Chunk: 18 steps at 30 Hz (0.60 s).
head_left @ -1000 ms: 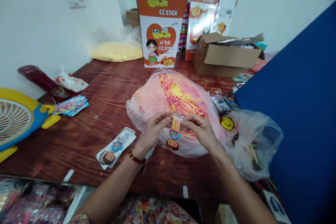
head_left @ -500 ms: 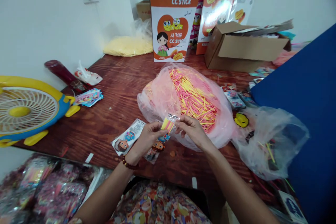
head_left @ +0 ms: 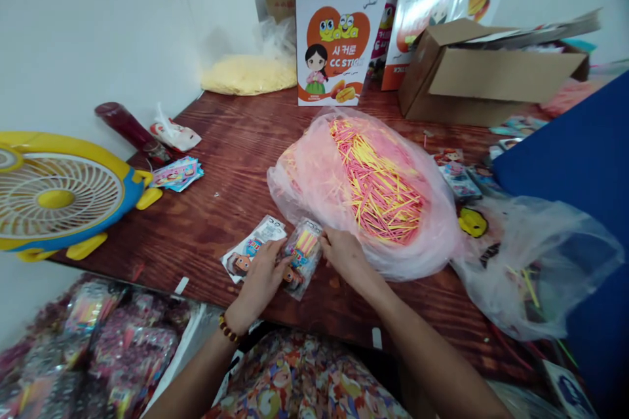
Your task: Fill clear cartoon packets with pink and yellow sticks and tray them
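A clear printed packet [head_left: 305, 250] with yellow and pink sticks inside lies low over the table between my hands. My left hand [head_left: 264, 275] is at its left edge, thumb on the packet and fingers over the white printed packets [head_left: 243, 255] beside it. My right hand [head_left: 344, 255] has its fingers closed on the packet's upper right edge. Just behind, a large pinkish plastic bag [head_left: 314, 163] lies open, heaped with loose yellow and pink sticks [head_left: 381, 186].
A yellow and blue fan [head_left: 111, 177] stands at the left, near a dark red bottle [head_left: 125, 127]. Behind are a CC Stick box [head_left: 334, 46] and an open cardboard box [head_left: 491, 78]. A clear bag [head_left: 550, 275] lies right; filled packets [head_left: 122, 347] are heaped below left.
The sticks, earlier held up between both hands, now sit inside the packet lower down. My left hand has lowered and spread over the packets; my right hand has closed at the packet's edge. The view has shifted.
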Motion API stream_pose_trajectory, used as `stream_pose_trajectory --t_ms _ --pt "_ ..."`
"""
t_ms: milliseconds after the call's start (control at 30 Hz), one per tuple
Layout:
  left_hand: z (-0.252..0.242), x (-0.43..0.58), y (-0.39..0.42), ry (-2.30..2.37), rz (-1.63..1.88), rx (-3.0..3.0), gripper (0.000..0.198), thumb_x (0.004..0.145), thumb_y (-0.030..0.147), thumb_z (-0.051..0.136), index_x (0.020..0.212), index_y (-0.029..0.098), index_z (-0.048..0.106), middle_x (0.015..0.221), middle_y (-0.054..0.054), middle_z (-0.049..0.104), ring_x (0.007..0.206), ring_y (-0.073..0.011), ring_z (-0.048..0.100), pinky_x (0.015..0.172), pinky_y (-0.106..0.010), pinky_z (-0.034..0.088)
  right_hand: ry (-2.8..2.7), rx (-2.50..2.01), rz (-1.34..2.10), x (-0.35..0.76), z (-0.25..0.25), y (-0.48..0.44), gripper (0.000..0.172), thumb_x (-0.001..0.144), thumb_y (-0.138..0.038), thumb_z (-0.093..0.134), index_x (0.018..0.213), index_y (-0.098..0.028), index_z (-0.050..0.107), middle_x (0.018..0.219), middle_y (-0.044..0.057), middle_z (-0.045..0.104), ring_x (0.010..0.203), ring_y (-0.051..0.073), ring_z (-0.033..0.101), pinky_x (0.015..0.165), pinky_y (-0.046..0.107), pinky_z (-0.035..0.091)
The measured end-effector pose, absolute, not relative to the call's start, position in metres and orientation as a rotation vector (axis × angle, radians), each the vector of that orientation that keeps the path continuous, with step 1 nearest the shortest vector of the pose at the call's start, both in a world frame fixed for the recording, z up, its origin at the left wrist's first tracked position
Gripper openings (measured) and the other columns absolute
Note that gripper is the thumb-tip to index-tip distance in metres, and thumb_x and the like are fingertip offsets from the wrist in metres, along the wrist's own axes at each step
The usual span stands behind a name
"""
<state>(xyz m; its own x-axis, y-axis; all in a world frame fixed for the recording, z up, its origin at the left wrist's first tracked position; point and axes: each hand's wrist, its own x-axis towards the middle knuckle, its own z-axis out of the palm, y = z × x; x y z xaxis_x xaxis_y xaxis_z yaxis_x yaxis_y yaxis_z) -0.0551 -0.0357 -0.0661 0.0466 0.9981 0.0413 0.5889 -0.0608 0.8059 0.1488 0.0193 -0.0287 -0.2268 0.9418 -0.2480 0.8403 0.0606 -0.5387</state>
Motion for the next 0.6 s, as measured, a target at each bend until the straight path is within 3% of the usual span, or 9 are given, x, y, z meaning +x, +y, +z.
stream_pose_trajectory --t_ms 133,300,433,600 --pt "-0.071 -0.045 -0.032 1.588 0.812 1.993 0.037 0.094 0.027 0.051 0.130 0.019 0.057 0.120 -0.012 0.064 0.114 -0.0271 0.057 0.102 -0.046 0.045 -2.254 -2.017 0.705 0.148 -0.022 0.016 0.026 0.098 -0.030 0.045 0.104 -0.016 0.066 0.087 0.013 0.075 0.080 0.024 0.071 0.064 0.029 0.039" --pt "-0.089 -0.056 -0.027 1.632 0.842 2.026 0.037 0.096 0.035 0.049 0.130 0.021 0.055 0.118 -0.012 0.063 0.110 -0.0278 0.059 0.097 -0.046 0.048 -2.081 -1.907 0.607 0.183 -0.008 0.016 0.026 0.099 -0.033 0.044 0.105 -0.021 0.067 0.083 0.005 0.075 0.077 0.019 0.070 0.066 0.026 0.041" --pt "-0.098 -0.076 -0.012 1.627 0.868 2.058 0.039 0.095 0.040 0.049 0.125 0.018 0.058 0.115 -0.013 0.066 0.107 -0.0290 0.061 0.096 -0.045 0.048 -1.897 -2.108 0.280 0.247 -0.011 0.051 0.025 0.097 -0.027 0.044 0.102 -0.020 0.068 0.090 0.005 0.075 0.082 0.019 0.068 0.069 0.026 0.041" --pt "-0.083 -0.103 0.008 2.014 0.553 2.068 0.045 0.095 0.042 0.043 0.126 0.015 0.060 0.119 -0.016 0.065 0.109 -0.0359 0.056 0.090 -0.051 0.046 -2.065 -2.215 0.036 0.292 -0.023 0.111 0.029 0.098 -0.021 0.041 0.105 -0.016 0.069 0.110 0.011 0.071 0.104 0.021 0.062 0.087 0.028 0.042"
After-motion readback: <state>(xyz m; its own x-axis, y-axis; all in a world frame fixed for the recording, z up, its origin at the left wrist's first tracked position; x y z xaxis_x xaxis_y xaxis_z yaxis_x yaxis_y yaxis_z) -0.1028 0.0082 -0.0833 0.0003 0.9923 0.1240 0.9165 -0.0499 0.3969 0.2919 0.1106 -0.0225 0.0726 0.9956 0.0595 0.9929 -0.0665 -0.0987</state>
